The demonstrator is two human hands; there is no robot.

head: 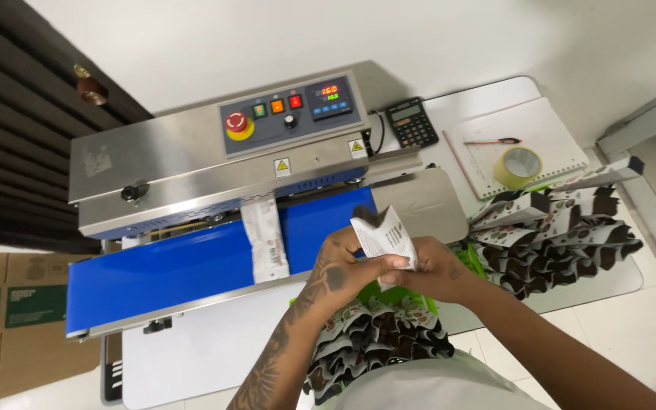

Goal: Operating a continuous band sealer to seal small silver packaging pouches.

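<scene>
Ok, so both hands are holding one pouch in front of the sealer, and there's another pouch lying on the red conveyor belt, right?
Not quite: the conveyor belt is blue, not red. The head view shows it, with the other pouch lying on it under the sealer. The rest stands: the left hand and right hand hold one pouch between them.

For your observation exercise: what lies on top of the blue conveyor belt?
One white pouch lies across the belt, its top end under the sealer. The hands and their pouch cover the belt's right end.
</scene>
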